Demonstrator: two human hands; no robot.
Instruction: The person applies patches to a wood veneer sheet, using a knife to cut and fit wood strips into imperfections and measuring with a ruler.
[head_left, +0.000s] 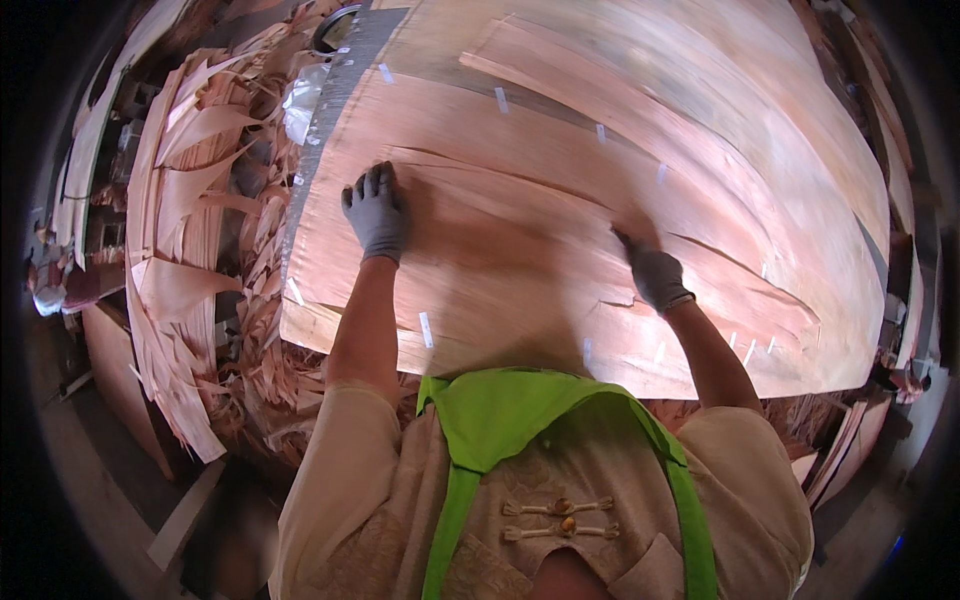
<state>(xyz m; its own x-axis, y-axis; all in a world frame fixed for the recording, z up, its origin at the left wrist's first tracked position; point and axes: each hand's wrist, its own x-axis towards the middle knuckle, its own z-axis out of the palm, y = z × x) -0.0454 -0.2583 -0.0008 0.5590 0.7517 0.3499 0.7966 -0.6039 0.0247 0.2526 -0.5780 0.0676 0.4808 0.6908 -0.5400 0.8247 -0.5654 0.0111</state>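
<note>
A large thin sheet of reddish wood veneer lies before me, with long splits and short strips of pale tape on it. My left hand, in a grey glove, rests palm down on the veneer's left part, fingers apart, beside the end of a long split. On the right, my right hand, also gloved, touches the veneer near another split; its fingers are partly hidden. A loose veneer strip lies farther back, across a dark gap between the sheets.
Curled veneer scraps cover the floor at the left, beside a tall pile of torn veneer strips. A clear plastic bag and a round black-rimmed object lie by the sheet's left edge. Part of a person shows at the far left.
</note>
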